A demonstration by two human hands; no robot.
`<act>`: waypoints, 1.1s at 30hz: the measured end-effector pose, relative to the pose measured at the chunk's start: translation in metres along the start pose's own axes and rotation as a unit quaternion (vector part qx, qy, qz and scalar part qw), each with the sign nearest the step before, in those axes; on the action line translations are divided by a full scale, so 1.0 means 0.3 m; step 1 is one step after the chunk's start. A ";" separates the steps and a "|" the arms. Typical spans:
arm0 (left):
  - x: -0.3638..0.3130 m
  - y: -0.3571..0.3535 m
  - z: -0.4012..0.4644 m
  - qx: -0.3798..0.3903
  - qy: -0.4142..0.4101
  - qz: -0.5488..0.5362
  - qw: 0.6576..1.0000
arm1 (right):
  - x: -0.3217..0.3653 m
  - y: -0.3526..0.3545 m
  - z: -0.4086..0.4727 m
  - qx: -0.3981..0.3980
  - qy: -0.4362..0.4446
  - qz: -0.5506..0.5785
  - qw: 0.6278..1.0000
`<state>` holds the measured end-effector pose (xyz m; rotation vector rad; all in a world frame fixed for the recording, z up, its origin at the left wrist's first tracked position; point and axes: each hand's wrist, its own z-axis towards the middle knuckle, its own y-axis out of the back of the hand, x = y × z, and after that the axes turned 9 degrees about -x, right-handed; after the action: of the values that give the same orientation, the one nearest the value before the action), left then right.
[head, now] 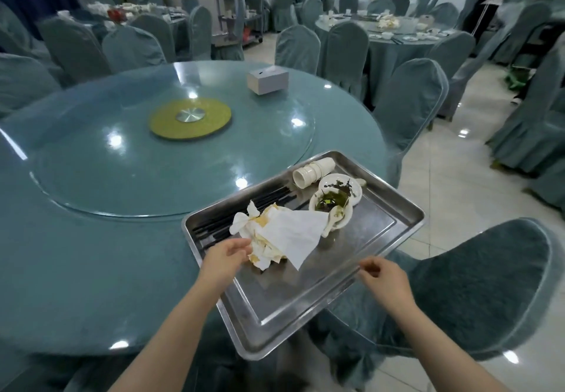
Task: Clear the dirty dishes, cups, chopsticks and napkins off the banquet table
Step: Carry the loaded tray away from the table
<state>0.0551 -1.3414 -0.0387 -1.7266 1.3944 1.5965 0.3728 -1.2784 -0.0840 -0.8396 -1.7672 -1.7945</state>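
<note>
A steel tray lies on the near right edge of the round banquet table, partly overhanging it. It holds crumpled stained napkins, black chopsticks, stacked white cups on their side, and two dirty bowls with a spoon. My left hand hovers at the napkins' left edge, fingers relaxed, touching or nearly touching them. My right hand is at the tray's right rim with fingers loosely curled; whether it touches the rim is unclear.
A white tissue box stands on the glass turntable around a yellow hub. A covered chair is close on my right. Other tables with dirty dishes and a service cart stand farther back.
</note>
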 end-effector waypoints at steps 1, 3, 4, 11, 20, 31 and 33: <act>0.010 -0.004 0.002 -0.012 -0.001 0.002 1.000 | -0.017 0.010 0.016 -0.011 -0.005 -0.002 1.000; 0.021 -0.005 0.020 -0.043 -0.006 0.026 0.999 | -0.034 0.035 0.074 -0.020 -0.018 -0.013 1.000; 0.028 -0.001 0.037 -0.063 -0.010 0.051 0.997 | -0.038 0.047 0.114 -0.018 -0.022 -0.022 0.999; 0.082 -0.006 0.180 -0.182 0.024 0.121 0.975 | -0.044 0.092 0.479 0.013 0.007 -0.055 0.998; 0.080 -0.094 0.259 -0.222 0.043 0.119 0.967 | -0.059 -0.007 0.630 0.127 0.040 -0.102 0.986; 0.041 -0.013 0.430 -0.170 -0.019 0.162 0.972 | -0.068 -0.032 0.374 0.050 -0.040 -0.009 0.998; 0.034 -0.006 0.481 -0.159 -0.053 0.184 0.968 | -0.064 -0.040 0.298 0.023 -0.077 -0.002 0.997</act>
<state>-0.0178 -1.2260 -0.0868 -1.5800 1.5396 2.1843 0.3858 -1.1904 -0.1080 -0.9797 -1.9003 -1.7243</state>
